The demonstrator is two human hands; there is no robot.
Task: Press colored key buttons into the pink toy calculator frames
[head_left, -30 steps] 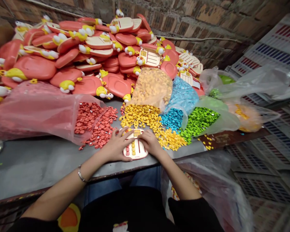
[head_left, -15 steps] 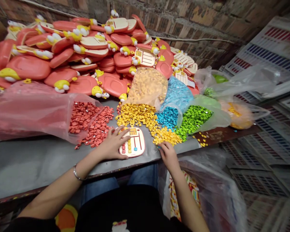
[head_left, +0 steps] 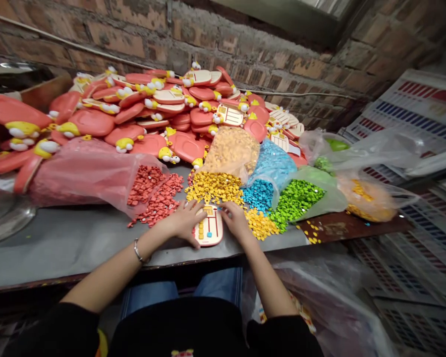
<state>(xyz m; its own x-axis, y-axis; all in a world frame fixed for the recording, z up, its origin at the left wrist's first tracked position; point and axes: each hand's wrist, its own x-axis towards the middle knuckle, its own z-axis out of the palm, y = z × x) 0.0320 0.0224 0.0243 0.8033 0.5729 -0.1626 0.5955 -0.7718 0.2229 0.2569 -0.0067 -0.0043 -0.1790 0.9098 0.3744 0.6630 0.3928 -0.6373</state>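
A cream toy board with a pink rim lies flat on the grey table. It has red slots, with several yellow pieces and one blue piece set in them. My left hand is spread over its left side, thumb at the near edge and fingers at the far edge, steadying it. At the board's upper right, my right hand pinches what looks like a small blue piece over the right-hand slot; the fingers mostly hide it. Loose yellow pieces lie just right of that hand.
Behind are heaps of red pieces, golden pieces, blue pieces and green pieces, spilling from plastic bags. Pink duck-headed toy boards are piled against the brick wall. A clear plastic bag hangs below the table at right.
My right hand has moved left and away from me, from beside the yellow pieces to the board's upper right. My left hand stays on the board. The camera view has tilted up.
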